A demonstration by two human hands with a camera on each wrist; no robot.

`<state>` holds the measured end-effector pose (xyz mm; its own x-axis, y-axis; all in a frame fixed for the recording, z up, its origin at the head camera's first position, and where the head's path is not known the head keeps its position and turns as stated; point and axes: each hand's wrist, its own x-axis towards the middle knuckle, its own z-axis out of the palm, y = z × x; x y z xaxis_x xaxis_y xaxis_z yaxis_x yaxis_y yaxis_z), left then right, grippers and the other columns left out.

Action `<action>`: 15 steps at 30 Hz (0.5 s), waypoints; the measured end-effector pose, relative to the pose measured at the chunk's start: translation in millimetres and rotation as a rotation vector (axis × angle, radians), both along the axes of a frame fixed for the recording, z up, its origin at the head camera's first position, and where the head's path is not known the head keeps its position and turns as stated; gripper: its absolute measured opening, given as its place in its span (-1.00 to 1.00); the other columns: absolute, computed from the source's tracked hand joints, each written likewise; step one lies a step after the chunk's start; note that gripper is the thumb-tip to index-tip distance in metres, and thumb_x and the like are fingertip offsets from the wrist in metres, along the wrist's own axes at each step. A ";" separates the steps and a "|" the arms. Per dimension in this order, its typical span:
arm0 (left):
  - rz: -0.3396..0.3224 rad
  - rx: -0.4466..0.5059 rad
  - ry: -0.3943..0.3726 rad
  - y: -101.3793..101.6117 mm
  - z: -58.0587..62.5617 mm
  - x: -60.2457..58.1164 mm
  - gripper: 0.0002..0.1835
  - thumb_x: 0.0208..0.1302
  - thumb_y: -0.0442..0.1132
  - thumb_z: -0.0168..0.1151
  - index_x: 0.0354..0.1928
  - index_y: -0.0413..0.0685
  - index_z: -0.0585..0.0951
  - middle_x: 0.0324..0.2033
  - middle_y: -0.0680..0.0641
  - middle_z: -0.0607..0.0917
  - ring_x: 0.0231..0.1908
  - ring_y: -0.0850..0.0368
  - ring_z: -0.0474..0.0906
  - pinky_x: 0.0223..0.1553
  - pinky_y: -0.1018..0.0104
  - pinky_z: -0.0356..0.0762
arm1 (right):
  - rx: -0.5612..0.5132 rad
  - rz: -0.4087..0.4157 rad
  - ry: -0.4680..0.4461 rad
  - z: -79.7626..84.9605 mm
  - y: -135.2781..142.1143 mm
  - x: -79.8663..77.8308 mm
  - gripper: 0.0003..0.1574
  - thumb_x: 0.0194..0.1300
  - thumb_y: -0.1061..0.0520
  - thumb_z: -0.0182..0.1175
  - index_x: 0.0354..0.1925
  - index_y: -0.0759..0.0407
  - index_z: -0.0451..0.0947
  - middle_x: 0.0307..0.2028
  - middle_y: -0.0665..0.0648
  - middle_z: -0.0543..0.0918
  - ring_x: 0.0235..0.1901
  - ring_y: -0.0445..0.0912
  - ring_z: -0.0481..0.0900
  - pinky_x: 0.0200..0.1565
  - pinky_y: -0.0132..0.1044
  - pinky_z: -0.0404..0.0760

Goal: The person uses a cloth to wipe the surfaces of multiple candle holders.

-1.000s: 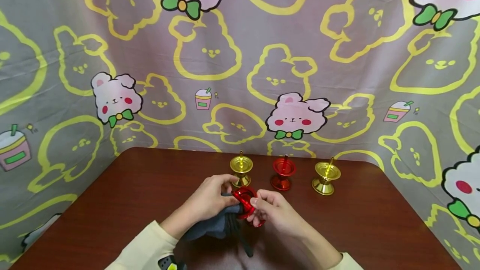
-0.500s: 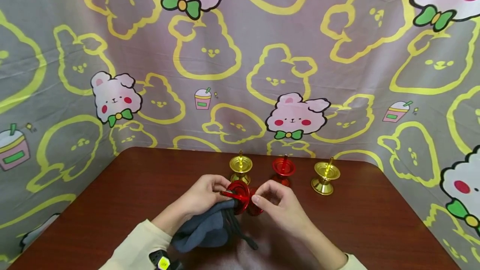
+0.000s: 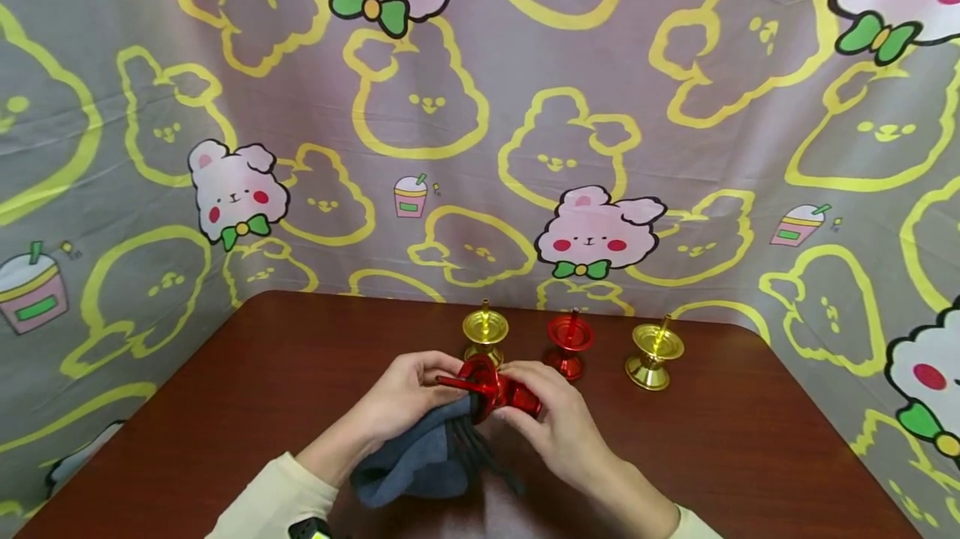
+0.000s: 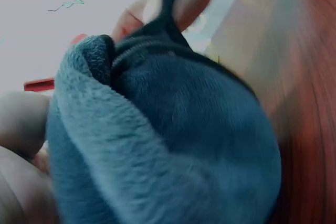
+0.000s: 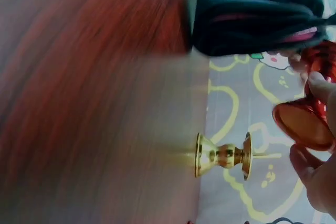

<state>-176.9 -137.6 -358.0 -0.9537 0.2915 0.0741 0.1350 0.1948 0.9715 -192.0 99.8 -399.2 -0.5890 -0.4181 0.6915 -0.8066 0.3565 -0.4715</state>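
A shiny red candle holder (image 3: pixel 491 389) lies tilted between the two hands, its spike pointing left and its base to the right. The right hand (image 3: pixel 558 422) grips it around the stem and base, with fingers above and thumb below. In the right wrist view its round base (image 5: pixel 302 125) faces the camera. The left hand (image 3: pixel 405 396) holds a blue-grey drawstring pouch (image 3: pixel 420 460) near its mouth, just left of the candle holder's dish. Most left fingertips are hidden. Soft pouch fabric (image 4: pixel 199 124) fills the left wrist view, and dark cords (image 3: pixel 480 443) hang down.
Behind the hands stand a gold candle holder (image 3: pixel 485 329), a red one (image 3: pixel 570 335) and another gold one (image 3: pixel 656 347), in a row on the dark wooden table (image 3: pixel 300 356). A patterned curtain (image 3: pixel 465 189) surrounds the table's back and sides.
The candle holder has turned so its spike points left, with its base swung to the right. The right fingers have moved from its edge to around its stem. The pouch sits slightly more left.
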 end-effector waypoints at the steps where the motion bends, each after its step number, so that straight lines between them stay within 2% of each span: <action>1: 0.012 -0.027 0.005 -0.4 -0.1 0.2 -0.74 0.33 -0.32 0.33 -0.02 -0.33 0.63 -0.25 -0.12 0.76 -0.20 0.10 0.68 -0.19 0.32 0.58 | -0.015 -0.003 0.015 0.0 0.0 0.3 -0.40 0.02 0.23 0.55 0.08 0.09 0.63 0.03 -0.06 0.64 0.04 -0.13 0.58 0.08 -0.29 0.56; 5: 0.032 -0.147 0.044 -3.3 -1.8 1.5 -0.76 0.37 -0.17 0.31 -0.18 -0.26 0.69 -0.50 0.01 0.67 -0.46 0.19 0.52 -0.43 0.38 0.43 | -0.052 0.009 0.016 0.2 -0.1 1.2 -0.40 0.05 0.26 0.53 0.09 0.13 0.62 0.01 -0.03 0.65 0.01 -0.11 0.60 0.05 -0.39 0.56; 7: 0.032 -0.169 0.070 -4.2 -2.4 1.9 -0.77 0.37 -0.16 0.31 -0.27 -0.24 0.71 -0.55 0.04 0.65 -0.52 0.20 0.43 -0.51 0.39 0.33 | -0.059 0.029 0.006 0.4 -0.2 1.3 -0.41 0.05 0.27 0.52 0.09 0.13 0.62 0.01 -0.02 0.64 0.01 -0.10 0.60 0.06 -0.41 0.55; 11: 0.072 -0.207 0.173 -3.8 -2.9 3.2 -0.80 0.28 -0.20 0.40 -0.43 -0.15 0.66 -0.55 0.07 0.66 -0.52 0.24 0.40 -0.51 0.40 0.28 | -0.065 0.084 -0.016 1.3 -0.5 1.9 -0.45 0.09 0.27 0.50 0.08 0.12 0.63 -0.01 -0.02 0.64 0.02 -0.09 0.58 0.05 -0.39 0.55; 15: 0.147 -0.251 0.272 -3.7 -3.3 5.3 -0.75 0.19 -0.19 0.48 -0.52 0.00 0.57 -0.63 0.11 0.51 -0.52 0.22 0.33 -0.48 0.38 0.25 | -0.078 0.183 -0.102 2.9 0.6 2.2 -0.55 0.21 0.22 0.43 0.09 0.16 0.65 -0.03 0.01 0.64 -0.01 -0.07 0.58 -0.02 -0.33 0.59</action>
<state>-171.5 -141.3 -361.3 -0.9419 0.1944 0.2739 0.3341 0.4578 0.8239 -189.8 100.4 -396.3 -0.5766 -0.4722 0.6668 -0.8013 0.1673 -0.5744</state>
